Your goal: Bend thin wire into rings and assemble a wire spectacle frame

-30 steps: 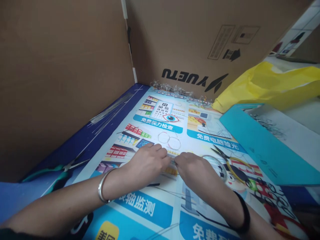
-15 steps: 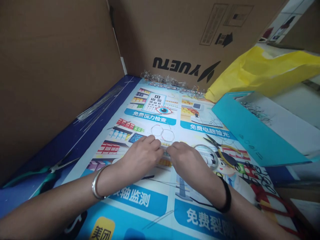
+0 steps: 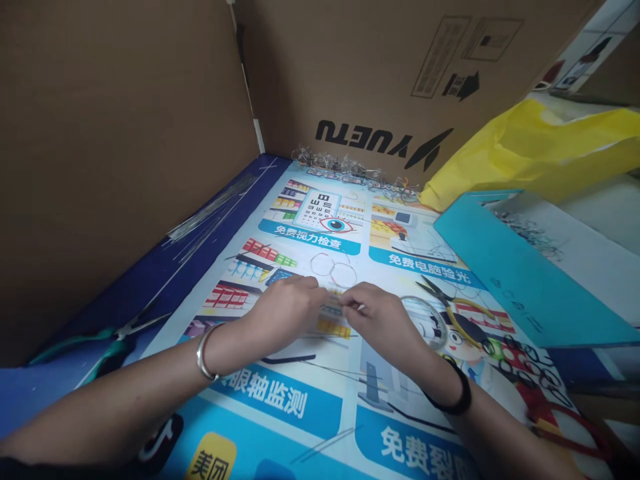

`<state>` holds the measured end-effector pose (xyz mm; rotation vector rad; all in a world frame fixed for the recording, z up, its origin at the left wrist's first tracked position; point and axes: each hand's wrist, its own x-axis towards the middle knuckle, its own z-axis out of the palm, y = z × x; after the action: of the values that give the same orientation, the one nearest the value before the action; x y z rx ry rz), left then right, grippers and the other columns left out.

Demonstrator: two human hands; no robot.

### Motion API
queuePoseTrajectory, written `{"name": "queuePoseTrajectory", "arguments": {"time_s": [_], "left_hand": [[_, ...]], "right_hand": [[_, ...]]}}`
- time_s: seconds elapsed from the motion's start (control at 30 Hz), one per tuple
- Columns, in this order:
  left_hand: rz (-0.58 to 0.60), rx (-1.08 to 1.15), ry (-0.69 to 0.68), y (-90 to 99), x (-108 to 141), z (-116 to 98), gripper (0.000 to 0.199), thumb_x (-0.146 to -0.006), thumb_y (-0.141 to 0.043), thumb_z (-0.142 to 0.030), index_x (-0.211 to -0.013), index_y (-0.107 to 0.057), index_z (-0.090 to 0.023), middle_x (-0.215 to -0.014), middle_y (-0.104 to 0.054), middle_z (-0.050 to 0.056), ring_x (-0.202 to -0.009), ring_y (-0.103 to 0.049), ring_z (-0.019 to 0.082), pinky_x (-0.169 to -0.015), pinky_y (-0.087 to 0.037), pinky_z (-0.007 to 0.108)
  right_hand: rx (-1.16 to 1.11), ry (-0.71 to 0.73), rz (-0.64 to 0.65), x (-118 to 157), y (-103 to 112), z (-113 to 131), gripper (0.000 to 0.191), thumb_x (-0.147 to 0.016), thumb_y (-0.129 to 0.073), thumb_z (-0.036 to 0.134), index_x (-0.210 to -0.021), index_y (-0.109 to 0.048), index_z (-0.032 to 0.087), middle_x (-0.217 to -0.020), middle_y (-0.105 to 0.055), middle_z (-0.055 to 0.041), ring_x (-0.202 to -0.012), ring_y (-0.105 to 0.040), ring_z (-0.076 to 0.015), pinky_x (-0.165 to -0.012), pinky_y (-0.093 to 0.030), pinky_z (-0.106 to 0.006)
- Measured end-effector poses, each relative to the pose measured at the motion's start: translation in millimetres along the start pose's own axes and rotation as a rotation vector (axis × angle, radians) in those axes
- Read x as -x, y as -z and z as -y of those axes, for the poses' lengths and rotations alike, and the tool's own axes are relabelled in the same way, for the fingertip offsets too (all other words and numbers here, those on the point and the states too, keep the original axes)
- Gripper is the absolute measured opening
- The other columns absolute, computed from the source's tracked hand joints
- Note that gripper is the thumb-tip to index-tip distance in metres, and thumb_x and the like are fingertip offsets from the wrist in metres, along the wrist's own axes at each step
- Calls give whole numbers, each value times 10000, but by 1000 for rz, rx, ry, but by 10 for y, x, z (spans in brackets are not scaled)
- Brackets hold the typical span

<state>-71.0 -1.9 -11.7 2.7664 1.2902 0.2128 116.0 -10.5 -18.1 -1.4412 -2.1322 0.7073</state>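
My left hand is closed, its fingertips pressed together over the middle of a printed poster. Beside it, a small gap away, my right hand pinches with thumb and forefinger. Whatever lies in the two pinches is too thin or hidden to name. Just beyond the fingertips, a thin wire bent into two round loops lies on the poster. Cutters with yellow handles and a ring-shaped coil of wire lie to the right of my right hand.
Teal-handled pliers and straight wires lie on the left. Black rings and red-handled scissors are at right, near a blue box holding wire pieces. Cardboard and tangled wire pieces border the back; yellow sheeting hangs at right.
The view has shifted slightly, so everything appears farther right. My right hand's fingers have drawn a little apart from my left hand, and its pinch shows more clearly.
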Motion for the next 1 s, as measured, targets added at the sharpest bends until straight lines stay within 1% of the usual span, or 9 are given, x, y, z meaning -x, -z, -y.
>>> {"name": "queuePoseTrajectory", "arguments": {"time_s": [0.07,0.17,0.3,0.47,0.6,0.7,0.8,0.9,1.0], "left_hand": [[-11,167,85,8,-32,35,182,-817,-499,-107,-735,-653,-159,-728,-647,39,-670,-583,156,-575,-419,251],[-78,472,198,10,-73,61,165,-801,-539,-116,-777,-681,-195,-777,-691,-3,-719,-609,132,-637,-434,233],[-89,766,310,-42,-100,53,107,-761,-580,-142,-728,-667,-196,-707,-679,-37,-672,-593,107,-612,-429,208],[-69,1106,395,-135,-109,19,60,-745,-585,-159,-697,-621,-163,-584,-590,-43,-568,-537,87,-561,-423,199],[-54,1269,435,-166,-111,8,52,-730,-599,-169,-684,-586,-149,-576,-567,-42,-545,-522,81,-551,-418,201],[-56,1245,440,-183,-113,2,54,-729,-599,-177,-686,-591,-147,-587,-568,-39,-550,-518,82,-546,-406,197],[-92,1062,399,-180,-114,-1,46,-730,-589,-155,-693,-616,-153,-634,-603,-27,-598,-532,93,-566,-402,197],[-123,776,295,-114,-110,35,86,-739,-569,-121,-725,-643,-164,-719,-649,-9,-671,-565,112,-609,-411,207],[-98,429,150,20,-75,143,149,-789,-515,-115,-793,-653,-170,-798,-662,18,-740,-589,139,-648,-422,232]], "right_hand": [[-193,-72,-13,-6,-13,-36,130,-749,-535,112,-736,-636,193,-764,-636,7,-720,-582,-132,-666,-438,-245],[-477,-192,5,-7,-54,-80,68,-746,-577,189,-773,-640,189,-738,-627,14,-684,-578,-132,-650,-450,-253],[-798,-299,21,1,-111,-59,106,-726,-635,271,-773,-623,177,-694,-594,24,-643,-565,-127,-641,-464,-266],[-940,-352,-45,25,-152,19,183,-694,-692,324,-740,-598,173,-719,-596,17,-659,-581,-132,-661,-468,-280],[-996,-358,-44,35,-181,26,198,-696,-699,336,-726,-585,177,-713,-592,18,-671,-582,-135,-676,-467,-284],[-978,-350,-36,31,-199,5,213,-686,-699,353,-719,-582,178,-722,-595,12,-673,-575,-137,-669,-470,-284],[-840,-349,-21,16,-185,-30,202,-699,-666,363,-706,-576,182,-683,-581,16,-652,-565,-141,-642,-461,-272],[-584,-296,78,-7,-111,-64,167,-745,-592,362,-746,-596,195,-689,-596,5,-663,-568,-159,-609,-445,-266],[-204,-143,209,-7,-6,-68,148,-797,-514,302,-822,-630,212,-772,-641,-18,-703,-585,-174,-623,-439,-279]]}}
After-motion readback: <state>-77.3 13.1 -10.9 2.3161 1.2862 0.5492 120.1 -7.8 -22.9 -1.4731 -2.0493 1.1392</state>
